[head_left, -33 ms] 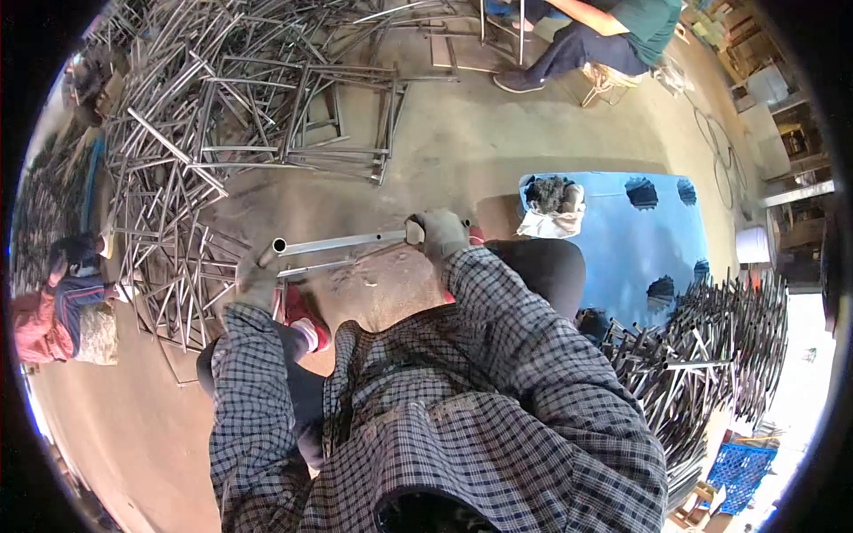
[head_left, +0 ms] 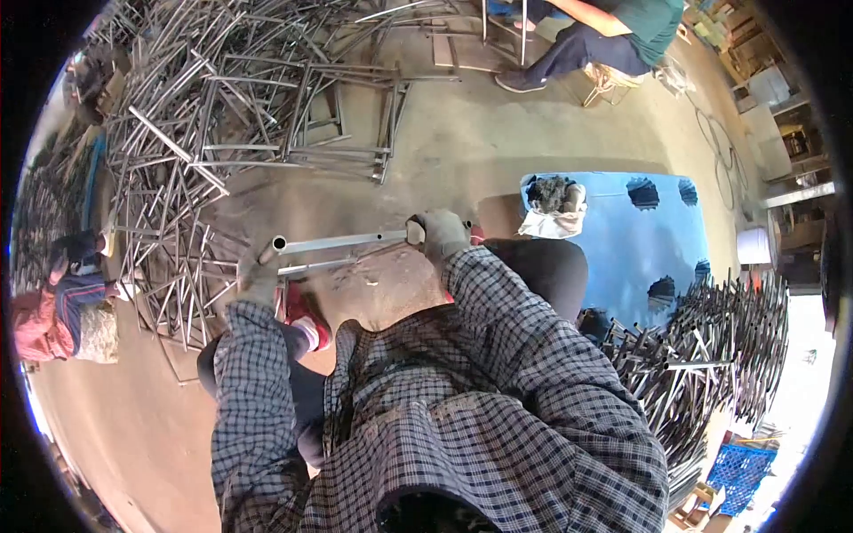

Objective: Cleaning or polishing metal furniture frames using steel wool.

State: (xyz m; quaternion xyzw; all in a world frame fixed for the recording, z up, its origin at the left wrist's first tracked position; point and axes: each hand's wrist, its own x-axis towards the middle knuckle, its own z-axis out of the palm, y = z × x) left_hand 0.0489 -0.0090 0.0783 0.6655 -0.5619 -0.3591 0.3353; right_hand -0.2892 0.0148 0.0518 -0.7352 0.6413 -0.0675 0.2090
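In front of me, between my knees, I hold a metal tube frame with both hands. Its thicker silvery bar runs across, with a round open tube end at the left and small dark holes near the right. A thinner bar lies just below it. My left hand, in a pale grey glove, is closed round the frame's left side. At the right end my right hand, gloved too, is wrapped round the frame. Part of the tubing there is hidden by the glove.
A big tangled heap of metal tube frames fills the left and far left. To my right stands a blue covered block with a white cloth bundle on its corner. Beyond it are stacked tubes. Another person sits at the far right.
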